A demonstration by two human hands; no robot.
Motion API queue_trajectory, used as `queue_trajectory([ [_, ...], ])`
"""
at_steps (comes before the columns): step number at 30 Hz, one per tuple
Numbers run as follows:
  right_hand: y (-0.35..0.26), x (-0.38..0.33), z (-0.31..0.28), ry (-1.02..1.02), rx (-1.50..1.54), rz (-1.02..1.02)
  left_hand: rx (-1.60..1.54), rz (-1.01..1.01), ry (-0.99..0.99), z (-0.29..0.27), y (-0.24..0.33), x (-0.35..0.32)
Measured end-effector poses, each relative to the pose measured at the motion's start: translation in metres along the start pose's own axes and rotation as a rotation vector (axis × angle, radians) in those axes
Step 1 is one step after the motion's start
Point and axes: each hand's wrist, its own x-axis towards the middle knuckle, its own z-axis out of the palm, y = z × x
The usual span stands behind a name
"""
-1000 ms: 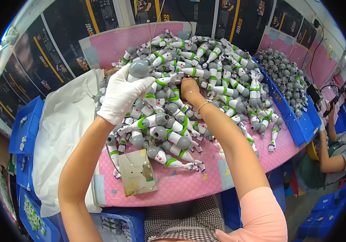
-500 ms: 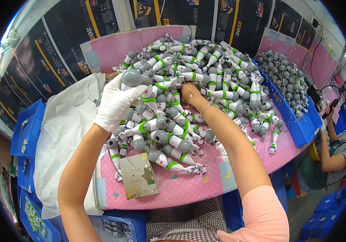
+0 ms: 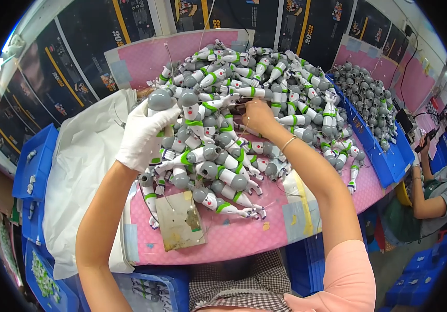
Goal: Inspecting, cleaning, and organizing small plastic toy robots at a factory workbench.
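Observation:
My left hand point(image 3: 141, 136), in a white glove, is closed around a toy arm with a round grey shoulder ball point(image 3: 159, 100); the glove covers most of that arm. My right hand point(image 3: 259, 117) is bare, with a bracelet at the wrist. It reaches into the middle of a heap of toy arms point(image 3: 228, 183), white with green bands and grey balls. Its fingers are curled together, and what they hold, if anything, cannot be made out. Just beyond those fingertips lies another white toy arm point(image 3: 249, 92).
On the pink table cover point(image 3: 244, 236) near me sits a worn metal block point(image 3: 179, 223). White sheeting point(image 3: 85, 171) lies at left beside blue trays point(image 3: 35, 161). A blue bin point(image 3: 392, 169) of grey balls point(image 3: 361, 93) stands at right. Another person's arm point(image 3: 424, 192) shows far right.
My right hand has shifted a little to the right within the heap, its fingers now more visible. My left hand, still around the toy arm, has moved slightly left.

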Motion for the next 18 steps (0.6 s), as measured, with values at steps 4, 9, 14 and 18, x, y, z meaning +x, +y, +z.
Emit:
queue_trajectory([
  [4, -0.01, -0.022, -0.054, 0.04, -0.019, 0.085, -0.21, -0.163, -0.011, 0.0, -0.009, -0.008],
  [9, 0.003, -0.098, -0.127, 0.133, -0.053, 0.107, 0.301, 0.284, 0.126, 0.009, -0.02, -0.044],
  [14, 0.019, -0.238, -0.135, -0.047, 1.548, 0.484, -0.477, -0.098, -0.006, 0.014, -0.022, -0.106],
  [18, -0.084, -0.315, -0.116, -0.079, 1.949, 0.629, -0.424, -0.272, 0.074, 0.078, -0.039, -0.18],
])
